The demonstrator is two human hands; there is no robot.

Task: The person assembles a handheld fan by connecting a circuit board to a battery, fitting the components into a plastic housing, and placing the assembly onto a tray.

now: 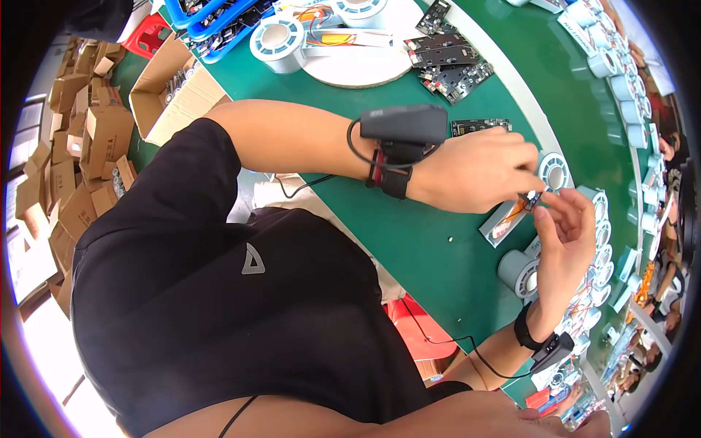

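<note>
Shirt [219,314], black, one pale triangular emblem on the chest. Left hand [475,171], back upward, black device [405,125] strapped at the wrist: fingers bent, tips closed on a small dark part [530,197] with a white top. Right hand [566,237], half curled, thumb and forefinger at the same part; I cannot tell whether they grip it. The part sits between the two hands, above the green table [416,233].

Oblong housing [501,225], grey, just below the part; orange wires in its pale interior. Round housing [517,274], grey, on its side, near the right hand. Circuit board [480,125], black, single, beside the left hand; more black boards [453,62] heaped beyond.

Round white board [354,75], bearing grey housings and coloured wires. Blue trays [177,17], overlapping, filled with dark boards. Open carton [196,104], brown, holding small silvery pieces I cannot identify.

Row of grey housings [621,87], across the table, some with dark lettering. Stacked cartons [106,142], brown, at far left, several open, dark print on one side.
</note>
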